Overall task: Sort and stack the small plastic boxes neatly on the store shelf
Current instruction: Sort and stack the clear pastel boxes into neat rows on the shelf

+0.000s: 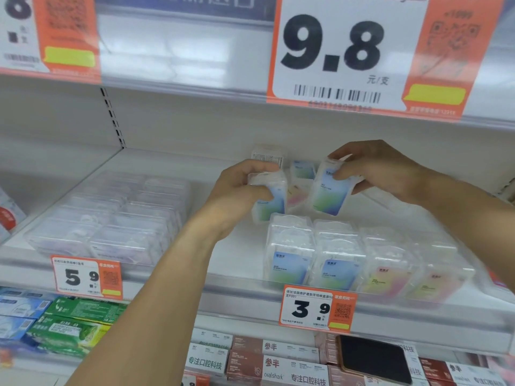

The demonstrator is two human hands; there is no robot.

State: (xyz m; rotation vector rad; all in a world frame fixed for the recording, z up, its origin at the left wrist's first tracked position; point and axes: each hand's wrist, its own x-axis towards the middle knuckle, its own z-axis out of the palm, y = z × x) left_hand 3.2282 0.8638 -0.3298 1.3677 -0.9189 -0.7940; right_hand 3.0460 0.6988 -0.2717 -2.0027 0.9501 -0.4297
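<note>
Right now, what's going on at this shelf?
A person is restocking small plastic boxes on a store shelf. The left hand holds one blue-green box, and the right hand holds another blue-green box, both lifted above the shelf. In front, a row of boxes already stands at the shelf edge: blue-green ones to the left, pink-yellow ones to the right. A few more boxes sit loose behind the hands.

Retail shop: white shelf [237,291] w/ price tags [317,307], barcodes, stocked boxed goods [276,363].
</note>
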